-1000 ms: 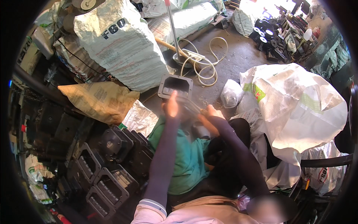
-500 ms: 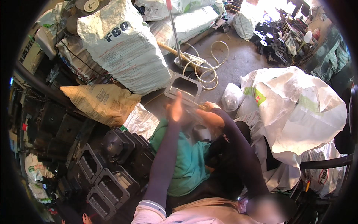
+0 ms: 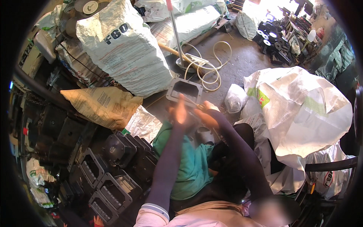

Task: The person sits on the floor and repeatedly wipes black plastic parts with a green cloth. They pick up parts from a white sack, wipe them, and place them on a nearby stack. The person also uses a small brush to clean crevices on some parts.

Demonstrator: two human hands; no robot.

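Note:
My left hand (image 3: 179, 112) is closed on a dark grey box-like housing (image 3: 197, 86) with a large rectangular opening, its thumb lying along the near rim. Close by on the right, my right hand (image 3: 208, 114) is closed around a slim tool (image 3: 199, 107), which meets the housing's near edge. Blur and the fingers hide the tool's exact kind. Both hands are above my lap, where a green cloth (image 3: 185, 162) lies over my leg.
Several similar black housings (image 3: 113, 191) are stacked at the lower left, with another person's hand (image 3: 98, 220) near them. Large white sacks (image 3: 124, 53) stand ahead; an opened white sack (image 3: 302, 113) is at right. A coiled pale hose (image 3: 215, 75) lies on the floor.
The housing has tipped and shifted slightly left. My right hand has moved a little left along its near edge. The other person's hand at the lower left has moved right.

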